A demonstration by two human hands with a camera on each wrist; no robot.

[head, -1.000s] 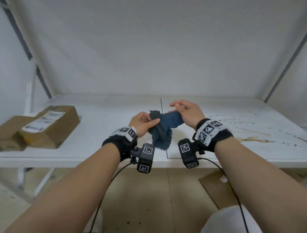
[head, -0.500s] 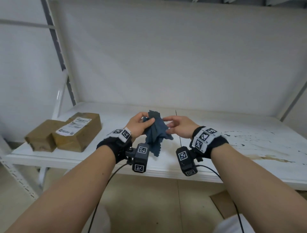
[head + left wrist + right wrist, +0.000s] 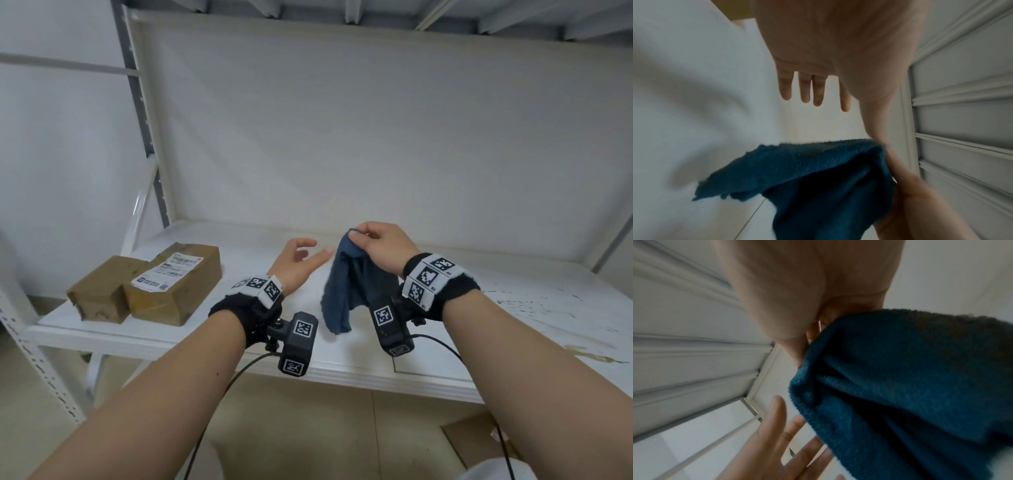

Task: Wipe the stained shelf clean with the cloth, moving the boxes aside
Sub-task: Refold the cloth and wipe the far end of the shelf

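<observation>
The right hand point(image 3: 380, 245) pinches the blue cloth point(image 3: 346, 291) (hanging above the shelf point(image 3: 239, 329) middle); the left hand point(image 3: 296, 262) is beside it, fingers spread, empty; two boxes point(image 3: 150, 284) sit at the shelf's left end

Soft even indoor light, faint shadows, head view sharp with bowed edges, both wrist views dim, grainy, motion-blurred

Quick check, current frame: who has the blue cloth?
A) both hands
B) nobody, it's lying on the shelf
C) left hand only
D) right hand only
D: the right hand pinches the top of the blue cloth, which hangs above the shelf, while the left hand is spread beside it with straight fingers and holds nothing.
</observation>
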